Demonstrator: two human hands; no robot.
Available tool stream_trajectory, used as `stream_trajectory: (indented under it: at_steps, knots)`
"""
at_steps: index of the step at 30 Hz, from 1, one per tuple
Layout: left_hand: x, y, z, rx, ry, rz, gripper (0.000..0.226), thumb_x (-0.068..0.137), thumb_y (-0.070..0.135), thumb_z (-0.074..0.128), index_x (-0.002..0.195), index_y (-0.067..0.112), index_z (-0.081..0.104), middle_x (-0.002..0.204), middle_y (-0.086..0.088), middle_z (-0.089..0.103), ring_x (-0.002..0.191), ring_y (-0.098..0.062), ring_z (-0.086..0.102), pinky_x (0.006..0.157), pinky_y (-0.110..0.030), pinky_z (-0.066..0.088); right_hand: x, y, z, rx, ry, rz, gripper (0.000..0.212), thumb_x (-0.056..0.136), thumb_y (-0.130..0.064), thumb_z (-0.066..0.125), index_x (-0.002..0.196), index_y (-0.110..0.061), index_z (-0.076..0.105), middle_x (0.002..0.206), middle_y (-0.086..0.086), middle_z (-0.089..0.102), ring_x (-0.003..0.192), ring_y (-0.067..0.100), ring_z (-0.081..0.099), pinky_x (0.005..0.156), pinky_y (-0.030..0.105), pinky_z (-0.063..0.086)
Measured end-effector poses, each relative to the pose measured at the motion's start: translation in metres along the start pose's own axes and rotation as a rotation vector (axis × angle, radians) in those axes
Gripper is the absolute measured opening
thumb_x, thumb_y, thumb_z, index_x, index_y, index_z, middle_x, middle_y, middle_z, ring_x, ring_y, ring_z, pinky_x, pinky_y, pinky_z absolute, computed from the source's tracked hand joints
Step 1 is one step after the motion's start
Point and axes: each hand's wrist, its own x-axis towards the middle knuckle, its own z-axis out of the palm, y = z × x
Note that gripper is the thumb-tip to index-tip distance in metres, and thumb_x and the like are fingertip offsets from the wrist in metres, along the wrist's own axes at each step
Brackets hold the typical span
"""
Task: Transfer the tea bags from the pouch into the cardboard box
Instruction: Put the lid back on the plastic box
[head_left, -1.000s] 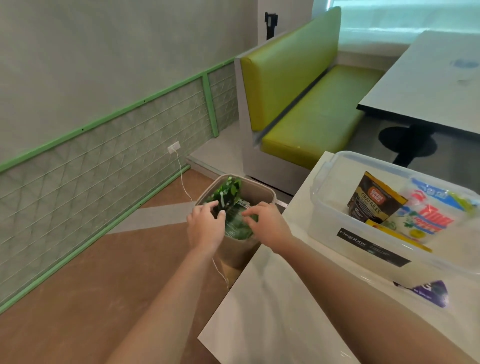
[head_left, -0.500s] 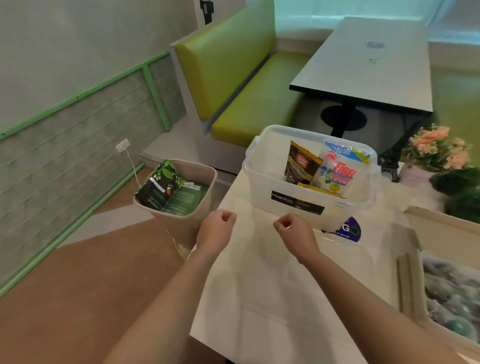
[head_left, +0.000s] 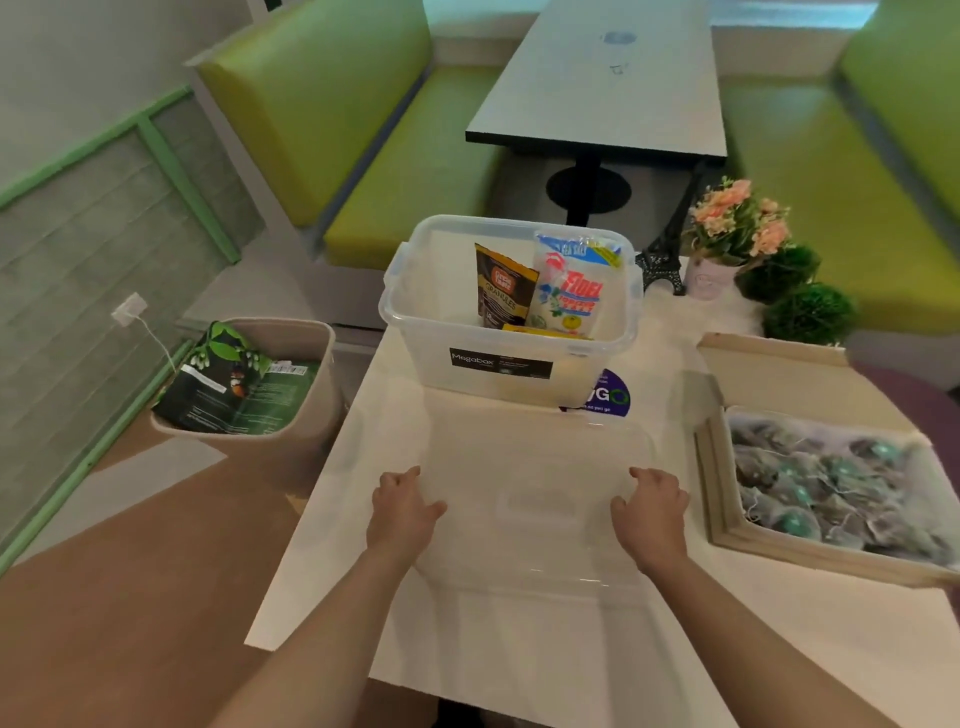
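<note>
Tea bags are already in the open brown cardboard box, which sits on the white table off to my right, its long side running roughly away from me. The dark green printed pouch is in the beige plastic bin on the floor to my left, tilted against the bin's left wall. Judging by that, the transfer looks done and the pouch is discarded.

My left hand and right hand are well apart, both empty, fingers loosely bent. Between them lies a clear flat plastic lid, long axis left to right. Each hand is at one short end of it, so a two-handed lift looks like the next move. The clear plastic storage tub stands straight ahead, just past the lid's far edge.

My right hand is the nearer one to the box; it is just beside the box's left wall.

Unclear:
- Whether my fingers actually touch the lid. It is transparent, and its edges wash out against the table.
- Whether the pouch is fully empty; its opening is not visible.
- The box's right side is cut off by the frame edge, so I can't count the bags.
</note>
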Motion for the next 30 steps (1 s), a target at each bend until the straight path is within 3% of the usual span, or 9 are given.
stream_trajectory:
  at_steps: [2,7,11,14,20,25,30]
  knots:
    - [0.000,-0.003,0.001,0.006,-0.010,-0.013,0.066,0.096,0.038,0.064,0.151,0.016,0.037,0.143,-0.013,0.038,0.133,-0.033,0.039,0.107,-0.042,0.039,-0.002,0.011,0.005,0.034,-0.005,0.050,0.056,0.090,-0.010,0.053,0.144,-0.010,0.039,0.151,0.015,0.029,0.137,0.033,0.022,0.109,0.039,0.029]
    - [0.005,-0.005,0.001,-0.070,-0.005,-0.089,0.061,0.098,0.033,0.061,0.152,0.015,0.038,0.146,-0.017,0.037,0.135,-0.038,0.036,0.109,-0.040,0.034,-0.004,0.015,0.012,0.073,0.027,0.099,0.066,0.090,-0.015,0.057,0.149,-0.008,0.029,0.151,0.017,0.033,0.138,0.036,0.025,0.113,0.038,0.018]
    - [0.010,-0.013,0.004,-0.154,0.010,-0.129,0.064,0.093,0.029,0.066,0.151,0.016,0.042,0.145,-0.017,0.045,0.134,-0.038,0.041,0.111,-0.039,0.033,-0.011,0.014,0.015,0.113,0.013,0.211,0.064,0.088,-0.020,0.055,0.148,-0.012,0.032,0.147,0.015,0.039,0.132,0.038,0.030,0.107,0.041,0.030]
    - [0.010,-0.018,-0.001,-0.222,0.044,-0.122,0.063,0.090,0.024,0.069,0.147,0.014,0.047,0.140,-0.013,0.054,0.131,-0.036,0.046,0.112,-0.040,0.034,-0.015,0.015,0.013,0.193,0.017,0.219,0.066,0.087,-0.020,0.057,0.148,-0.017,0.034,0.144,0.015,0.045,0.133,0.036,0.031,0.107,0.039,0.029]
    - [0.000,-0.026,-0.011,-0.487,0.073,-0.049,0.057,0.087,0.014,0.073,0.139,0.020,0.049,0.123,-0.002,0.064,0.127,-0.031,0.049,0.104,-0.041,0.042,-0.035,0.005,-0.002,0.463,0.222,0.162,0.058,0.086,-0.015,0.068,0.138,-0.014,0.043,0.141,0.015,0.039,0.126,0.031,0.039,0.100,0.040,0.035]
    - [-0.007,-0.027,-0.030,-0.699,0.185,0.046,0.050,0.082,0.025,0.082,0.121,0.031,0.053,0.109,0.005,0.062,0.111,-0.028,0.058,0.098,-0.052,0.049,-0.048,-0.011,-0.013,0.655,0.381,0.063,0.050,0.088,-0.014,0.066,0.134,-0.015,0.044,0.133,0.009,0.037,0.113,0.026,0.049,0.095,0.036,0.040]
    - [-0.007,-0.010,-0.065,-0.806,0.273,0.164,0.045,0.084,0.028,0.079,0.122,0.030,0.054,0.116,-0.001,0.061,0.107,-0.025,0.058,0.095,-0.050,0.051,-0.051,-0.047,-0.038,0.760,0.533,-0.008,0.047,0.088,-0.012,0.065,0.131,-0.013,0.047,0.128,0.007,0.044,0.101,0.013,0.045,0.088,0.030,0.039]
